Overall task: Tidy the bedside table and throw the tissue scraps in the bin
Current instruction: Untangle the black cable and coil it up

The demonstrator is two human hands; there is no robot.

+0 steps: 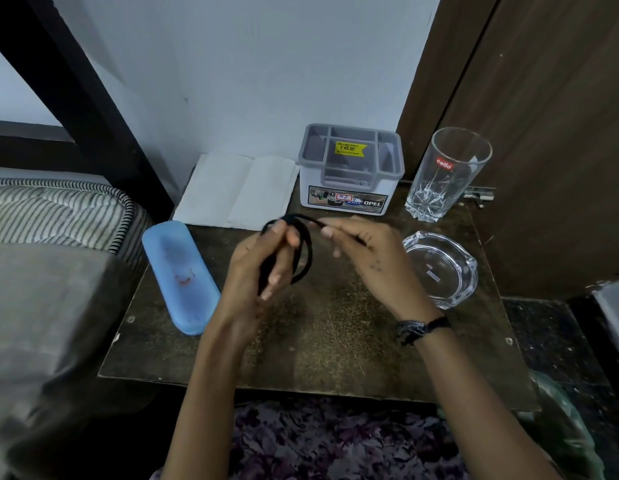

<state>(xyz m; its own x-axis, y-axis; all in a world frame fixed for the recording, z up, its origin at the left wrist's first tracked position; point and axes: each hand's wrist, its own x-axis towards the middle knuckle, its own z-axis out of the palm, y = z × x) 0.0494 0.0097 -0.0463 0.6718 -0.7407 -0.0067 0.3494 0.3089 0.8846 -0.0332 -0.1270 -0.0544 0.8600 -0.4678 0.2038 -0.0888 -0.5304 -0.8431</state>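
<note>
Now: both hands over the middle of the bedside table (335, 341), working a black cord (306, 252).
Left hand (263, 268) has its fingers curled round the looped cord; right hand (366, 258) pinches the cord's free end at fingertip. Folded tissue (235, 192) lies at upper centre beside a grey organiser (351, 168); blue case (179, 275) left, glass (446, 174) and ashtray (441, 268) right.

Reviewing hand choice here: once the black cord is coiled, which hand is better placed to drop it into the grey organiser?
Probably the left. The left hand grips the coiled black cord; the right hand only pinches its loose end, though it is nearer the grey organiser.
</note>
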